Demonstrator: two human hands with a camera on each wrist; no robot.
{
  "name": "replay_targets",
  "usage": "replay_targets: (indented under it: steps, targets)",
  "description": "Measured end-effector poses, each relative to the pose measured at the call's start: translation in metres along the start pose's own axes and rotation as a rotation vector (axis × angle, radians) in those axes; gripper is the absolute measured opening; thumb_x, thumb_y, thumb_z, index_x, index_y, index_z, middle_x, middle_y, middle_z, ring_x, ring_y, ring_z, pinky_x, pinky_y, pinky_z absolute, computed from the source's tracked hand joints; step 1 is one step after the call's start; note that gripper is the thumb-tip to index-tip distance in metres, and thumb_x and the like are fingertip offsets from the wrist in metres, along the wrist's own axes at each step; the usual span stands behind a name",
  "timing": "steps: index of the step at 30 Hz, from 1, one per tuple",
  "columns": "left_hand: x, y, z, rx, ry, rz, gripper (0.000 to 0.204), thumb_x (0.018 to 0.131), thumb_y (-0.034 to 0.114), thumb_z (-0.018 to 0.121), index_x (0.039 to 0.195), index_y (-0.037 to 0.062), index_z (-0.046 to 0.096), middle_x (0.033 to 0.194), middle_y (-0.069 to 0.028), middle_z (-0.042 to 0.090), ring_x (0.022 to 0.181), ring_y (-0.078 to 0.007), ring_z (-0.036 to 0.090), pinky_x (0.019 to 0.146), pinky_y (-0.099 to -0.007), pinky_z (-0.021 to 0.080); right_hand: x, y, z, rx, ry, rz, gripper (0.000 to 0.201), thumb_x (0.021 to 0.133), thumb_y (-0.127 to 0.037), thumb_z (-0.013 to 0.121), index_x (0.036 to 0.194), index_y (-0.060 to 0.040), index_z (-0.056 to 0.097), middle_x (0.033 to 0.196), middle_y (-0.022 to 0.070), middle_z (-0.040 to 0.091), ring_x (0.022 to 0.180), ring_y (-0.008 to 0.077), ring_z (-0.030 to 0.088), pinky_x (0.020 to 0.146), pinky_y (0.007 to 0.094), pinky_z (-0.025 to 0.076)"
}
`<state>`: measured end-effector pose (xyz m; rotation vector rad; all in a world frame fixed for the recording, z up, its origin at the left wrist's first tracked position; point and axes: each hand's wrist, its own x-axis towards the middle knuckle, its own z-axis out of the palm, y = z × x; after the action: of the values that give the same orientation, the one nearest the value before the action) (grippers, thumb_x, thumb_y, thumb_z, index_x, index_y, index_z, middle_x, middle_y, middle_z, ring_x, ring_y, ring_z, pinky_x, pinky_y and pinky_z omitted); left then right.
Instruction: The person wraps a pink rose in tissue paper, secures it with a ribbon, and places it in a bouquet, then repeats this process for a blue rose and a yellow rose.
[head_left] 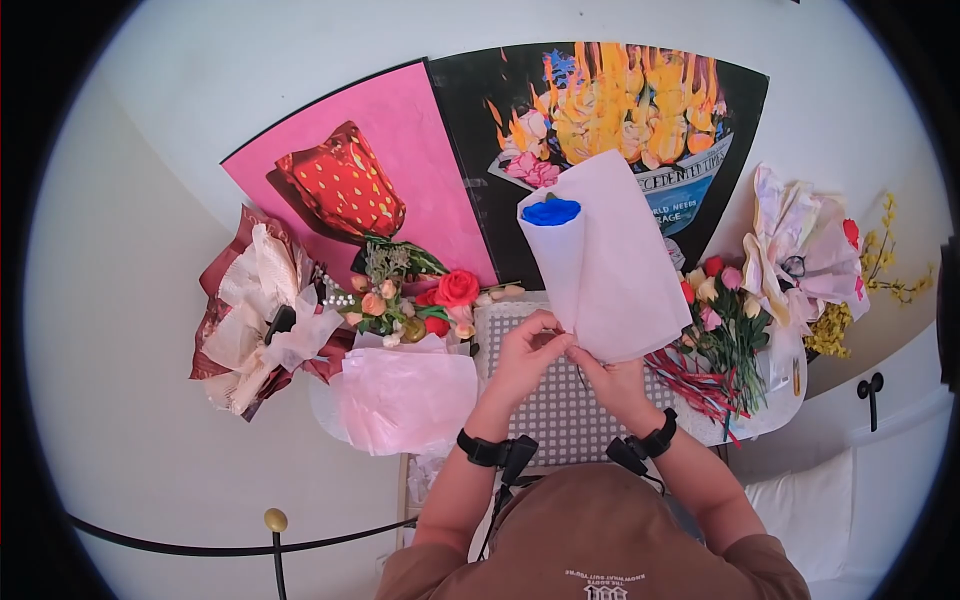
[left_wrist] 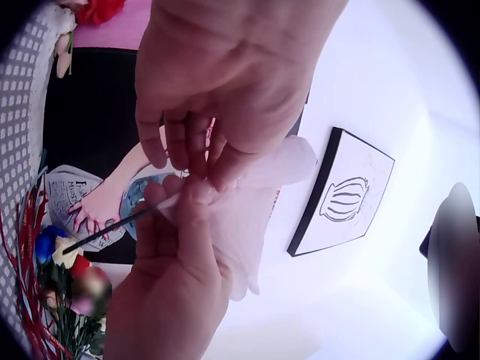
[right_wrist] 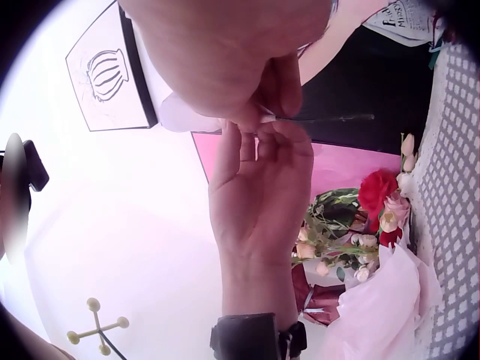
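A sheet of pale pink wrapping paper (head_left: 630, 270) is rolled on its left side round a blue rose (head_left: 552, 211), whose head shows at the top of the roll. My left hand (head_left: 527, 358) pinches the paper's gathered lower end between thumb and fingers. Beside it, fingertips close together, my right hand (head_left: 615, 388) pinches the same lower end with thumb and forefinger. In the left wrist view a thin dark stem (left_wrist: 112, 226) sticks out below the right hand's fingers. The paper's inner folds are hidden by my hands.
Below my hands is a grey patterned mat (head_left: 540, 430). Pink paper sheets (head_left: 405, 395) and a rose bunch (head_left: 410, 300) lie left. Loose flowers (head_left: 735, 340), red ribbons (head_left: 700, 390) and a wrapped bouquet (head_left: 800, 255) are right. Another wrapped bouquet (head_left: 262, 310) stands far left; posters (head_left: 460, 130) stand behind.
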<state>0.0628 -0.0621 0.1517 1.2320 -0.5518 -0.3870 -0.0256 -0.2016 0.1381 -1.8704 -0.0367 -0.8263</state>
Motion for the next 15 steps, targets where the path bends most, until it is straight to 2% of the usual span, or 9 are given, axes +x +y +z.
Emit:
replay_targets:
  steps: [2, 4, 6, 8, 11, 15]
  targets:
    - [0.0, 0.003, -0.005, 0.043, -0.045, 0.027, 0.008, 0.089, 0.002, 0.069, 0.094, -0.0005, 0.063, 0.09, -0.0022, 0.062, 0.083, -0.0101, 0.063, 0.075, -0.0255, 0.051, -0.001, 0.001, -0.001, 0.134, -0.069, 0.082, 0.021, 0.09, -0.002, 0.07, 0.111, 0.0011, 0.07, 0.105, 0.0073, 0.073, 0.096, 0.0132, 0.067, 0.082, 0.0287, 0.054]
    - [0.0, 0.009, -0.006, 0.209, -0.078, 0.007, 0.011, 0.089, 0.002, 0.069, 0.098, -0.0031, 0.065, 0.091, -0.0051, 0.064, 0.082, -0.0123, 0.065, 0.074, -0.0264, 0.052, -0.002, -0.004, 0.001, 0.186, -0.07, 0.141, 0.021, 0.09, -0.003, 0.07, 0.11, 0.0005, 0.07, 0.101, 0.0073, 0.072, 0.091, 0.0146, 0.067, 0.08, 0.0295, 0.054]
    - [0.0, 0.01, -0.009, 0.256, -0.085, 0.006, 0.008, 0.09, 0.002, 0.069, 0.096, -0.0031, 0.066, 0.09, -0.0043, 0.065, 0.081, -0.012, 0.065, 0.074, -0.0263, 0.052, -0.004, -0.003, 0.002, 0.239, -0.072, 0.198, 0.02, 0.089, -0.004, 0.071, 0.108, -0.0001, 0.07, 0.098, 0.0074, 0.072, 0.087, 0.0159, 0.068, 0.077, 0.0304, 0.053]
    - [-0.001, 0.009, -0.009, 0.302, -0.095, 0.003, 0.006, 0.09, 0.001, 0.068, 0.094, -0.0031, 0.067, 0.089, -0.0035, 0.066, 0.081, -0.0116, 0.065, 0.074, -0.0261, 0.052, -0.009, 0.006, 0.005, 0.376, -0.113, 0.293, 0.017, 0.092, -0.004, 0.068, 0.108, 0.0013, 0.07, 0.095, 0.0063, 0.072, 0.086, 0.0127, 0.067, 0.076, 0.028, 0.053]
    - [-0.003, 0.008, -0.007, 0.33, -0.09, 0.067, 0.006, 0.089, 0.0, 0.069, 0.092, -0.0047, 0.068, 0.087, -0.0051, 0.066, 0.076, -0.0123, 0.065, 0.07, -0.0263, 0.053, -0.012, 0.012, 0.004, 0.424, -0.143, 0.349, 0.016, 0.093, -0.004, 0.066, 0.107, 0.0018, 0.07, 0.093, 0.0062, 0.072, 0.085, 0.0122, 0.067, 0.075, 0.0282, 0.054]
    - [-0.008, -0.007, 0.003, 0.322, 0.064, 0.113, 0.006, 0.087, 0.0, 0.07, 0.086, -0.0043, 0.066, 0.086, -0.0059, 0.065, 0.077, -0.0126, 0.065, 0.067, -0.0263, 0.053, -0.012, 0.016, 0.007, 0.466, -0.119, 0.384, 0.016, 0.093, -0.003, 0.066, 0.108, 0.0015, 0.07, 0.093, 0.0066, 0.072, 0.084, 0.0132, 0.067, 0.075, 0.0279, 0.054]
